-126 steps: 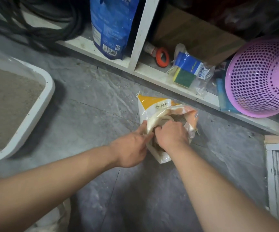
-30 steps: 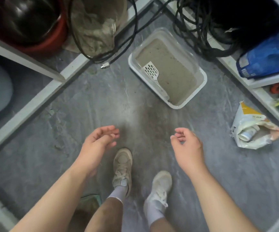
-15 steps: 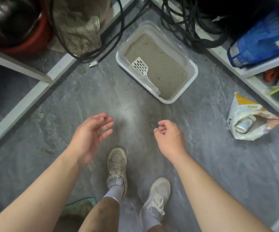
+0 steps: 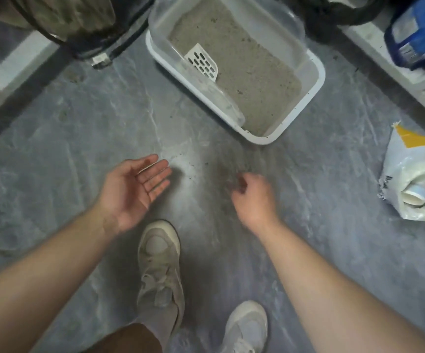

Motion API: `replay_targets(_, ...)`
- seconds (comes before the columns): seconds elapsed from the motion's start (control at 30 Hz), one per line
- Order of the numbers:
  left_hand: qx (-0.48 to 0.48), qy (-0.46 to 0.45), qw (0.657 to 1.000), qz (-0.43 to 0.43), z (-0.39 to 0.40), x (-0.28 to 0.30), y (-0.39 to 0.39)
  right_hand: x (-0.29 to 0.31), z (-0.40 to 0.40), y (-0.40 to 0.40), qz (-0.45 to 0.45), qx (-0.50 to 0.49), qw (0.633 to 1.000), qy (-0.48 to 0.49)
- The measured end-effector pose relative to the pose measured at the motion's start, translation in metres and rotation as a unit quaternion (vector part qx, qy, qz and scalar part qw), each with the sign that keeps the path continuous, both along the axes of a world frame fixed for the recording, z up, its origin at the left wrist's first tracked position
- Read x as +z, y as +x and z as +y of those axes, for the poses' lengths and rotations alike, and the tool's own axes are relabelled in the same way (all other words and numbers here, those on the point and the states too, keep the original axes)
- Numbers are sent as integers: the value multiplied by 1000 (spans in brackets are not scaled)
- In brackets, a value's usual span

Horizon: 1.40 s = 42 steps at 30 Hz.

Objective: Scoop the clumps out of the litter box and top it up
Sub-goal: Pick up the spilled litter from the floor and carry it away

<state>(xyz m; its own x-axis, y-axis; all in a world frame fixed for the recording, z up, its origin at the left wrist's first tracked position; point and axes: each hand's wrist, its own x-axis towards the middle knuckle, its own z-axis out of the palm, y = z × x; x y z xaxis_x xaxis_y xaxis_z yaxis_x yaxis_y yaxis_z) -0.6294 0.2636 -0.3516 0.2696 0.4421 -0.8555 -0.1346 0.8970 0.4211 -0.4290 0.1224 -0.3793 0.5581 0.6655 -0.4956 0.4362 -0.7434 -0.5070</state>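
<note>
Head view: left hand palm-up, grip released; right hand knuckles-up, loosely curled, grasping nothing.

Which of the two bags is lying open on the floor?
The white bag with the yellow corner, right of the litter box. Its mouth gapes, showing a rolled item inside. The blue bag sits up on the shelf instead.
</note>
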Motion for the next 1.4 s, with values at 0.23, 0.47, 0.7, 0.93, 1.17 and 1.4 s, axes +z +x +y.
replay_targets(0.23, 58, -5, 995, -81, 16, -77, 11, -72, 33, 9, -37, 146, 989, -6)
replay_targets(0.47, 76, -4, 990, -122, 18, -106, 19, -104, 61, 4, -78, 186, 979, 27)
replay_targets(0.7, 117, -22, 989, -88, 7, -120, 2, -121, 63, -12, -124, 206, 970, 41)
replay_targets(0.93, 107, -35, 991, -72, -1, -122, 2, -122, 70, -15, -145, 215, 965, 48)
replay_targets(1.17, 78, -38, 993, -76, 2, -131, 11, -117, 70, -17, -199, 302, 932, 6)
replay_targets(1.4, 75, -36, 992, -99, 8, -134, 22, -112, 73, -23, -100, 168, 977, 80)
